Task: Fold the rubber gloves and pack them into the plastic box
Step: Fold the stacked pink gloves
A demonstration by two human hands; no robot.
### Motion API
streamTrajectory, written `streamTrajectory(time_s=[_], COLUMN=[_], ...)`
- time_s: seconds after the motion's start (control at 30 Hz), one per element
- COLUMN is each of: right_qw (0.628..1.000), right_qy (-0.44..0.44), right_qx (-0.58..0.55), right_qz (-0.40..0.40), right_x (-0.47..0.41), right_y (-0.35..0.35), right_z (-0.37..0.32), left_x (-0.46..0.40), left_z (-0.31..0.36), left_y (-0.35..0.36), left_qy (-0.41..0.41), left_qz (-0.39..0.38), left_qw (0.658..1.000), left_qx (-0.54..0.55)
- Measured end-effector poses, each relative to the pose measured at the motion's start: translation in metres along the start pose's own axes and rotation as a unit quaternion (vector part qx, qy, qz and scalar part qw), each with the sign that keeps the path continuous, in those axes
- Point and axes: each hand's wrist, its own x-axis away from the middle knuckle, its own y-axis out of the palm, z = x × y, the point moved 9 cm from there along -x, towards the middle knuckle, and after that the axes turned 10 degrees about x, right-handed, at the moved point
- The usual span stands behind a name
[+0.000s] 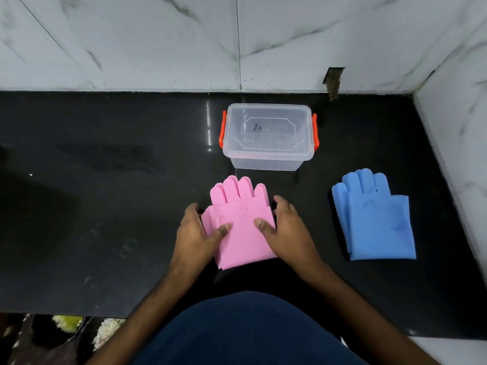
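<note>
A stacked pair of pink rubber gloves [241, 227] lies flat on the black counter, fingers pointing away from me. My left hand [196, 234] grips the pair's left edge with its thumb on top. My right hand [283, 230] grips the right edge the same way, thumb pressing the pink surface. A stacked pair of blue rubber gloves [376, 219] lies flat to the right, untouched. A clear plastic box [268, 151] with orange side latches stands just beyond the pink gloves, with its lid on.
The black counter [105, 206] ends at white marble wall tiles behind and at a marble wall on the right. A small dark hole [332, 80] shows in the back wall. My dark blue clothing fills the bottom of the view.
</note>
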Motion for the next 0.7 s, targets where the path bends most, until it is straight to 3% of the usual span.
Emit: streamTrajectory(time_s=[0.07,0.2,0.43,0.53,0.7], right_qw=[0.999,0.992,0.997,0.997,0.996], right_qy=[0.025,0.051,0.022,0.040,0.080], right_qx=[-0.027,-0.105,-0.030,-0.021,0.007], right_qz=[-0.017,-0.038,0.064,0.067,0.043], right_x=[-0.005,-0.007,0.023,0.039,0.060], right_y=[0.001,0.002,-0.046,-0.057,-0.047], right_z=[0.003,0.005,0.028,0.051,0.078], left_x=[-0.003,-0.004,0.014,0.023,0.031], left_z=[-0.001,-0.011,0.009,0.020,0.022], left_y=[0.006,0.018,0.058,0.080,0.096], left_qy=[-0.008,-0.072,-0.038,-0.029,0.004], left_qz=[-0.013,-0.050,-0.158,-0.203,-0.222], left_qw=[1.000,0.978,0.949,0.947,0.970], left_qx=[0.016,0.189,0.269,0.247,0.099])
